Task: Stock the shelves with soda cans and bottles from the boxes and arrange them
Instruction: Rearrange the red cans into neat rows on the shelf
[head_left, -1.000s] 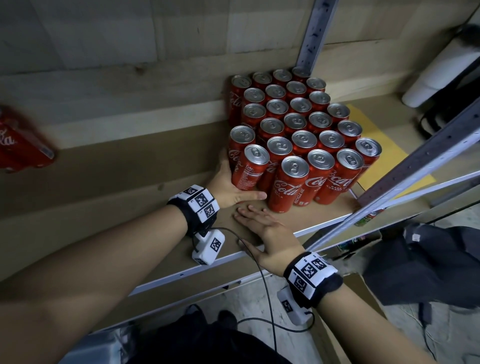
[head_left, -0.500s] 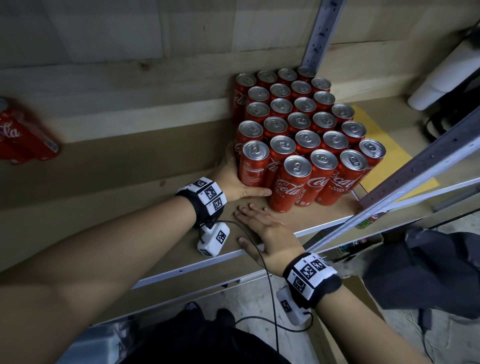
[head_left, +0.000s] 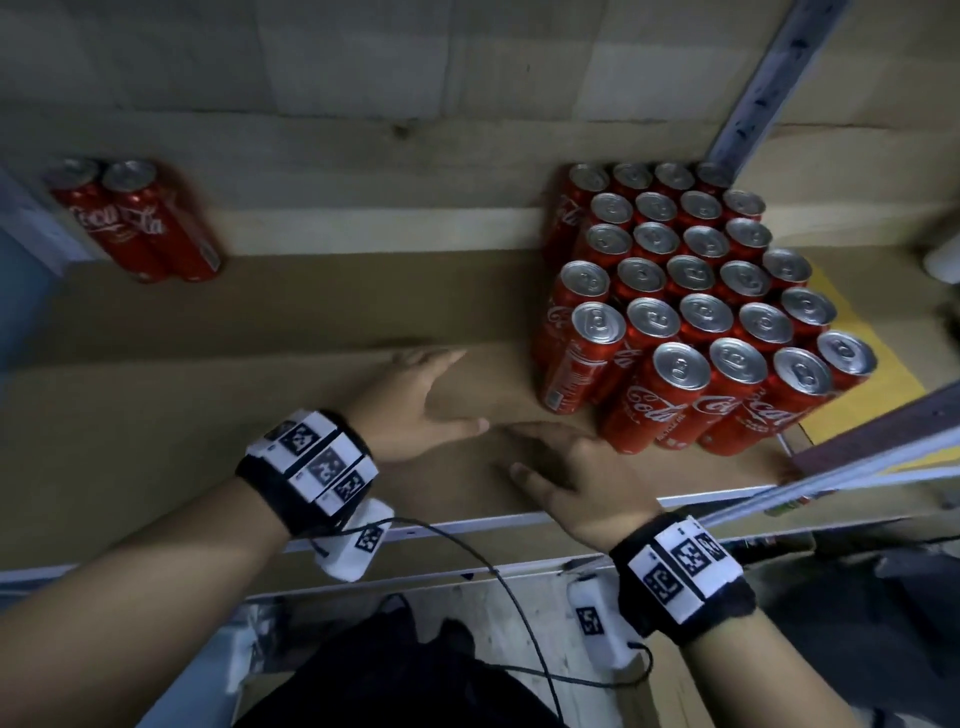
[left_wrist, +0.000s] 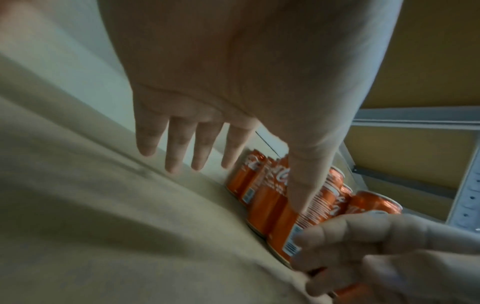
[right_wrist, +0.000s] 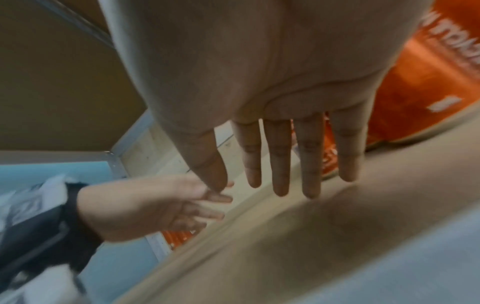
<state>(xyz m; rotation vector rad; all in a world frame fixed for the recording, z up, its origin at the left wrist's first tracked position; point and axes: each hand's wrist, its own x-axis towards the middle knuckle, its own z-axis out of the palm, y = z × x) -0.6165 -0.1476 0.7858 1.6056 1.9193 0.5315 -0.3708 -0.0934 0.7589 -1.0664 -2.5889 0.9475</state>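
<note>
A tight block of red Coca-Cola cans (head_left: 696, 306) stands upright on the right part of the cardboard-lined shelf (head_left: 260, 374). Two more red cans (head_left: 135, 218) stand apart at the shelf's far left. My left hand (head_left: 415, 395) hovers over the bare shelf left of the block, fingers straight, holding nothing. My right hand (head_left: 561, 467) lies flat near the shelf's front edge, just in front of the block's nearest cans, also empty. In the left wrist view the left hand (left_wrist: 187, 152) has spread fingers, with the cans (left_wrist: 272, 195) beyond. The right wrist view shows my right hand (right_wrist: 283, 174) with straight fingers.
A grey metal upright (head_left: 769, 78) rises behind the can block, and a slanted metal rail (head_left: 831, 462) crosses at the right. A yellow sheet (head_left: 878, 374) lies under the block's right side. The shelf's metal front lip (head_left: 467, 525) runs below my hands.
My left hand has let go of the front-left can and drawn back leftward, open. The view has shifted left, bringing the two far-left cans into sight. The right hand stays flat.
</note>
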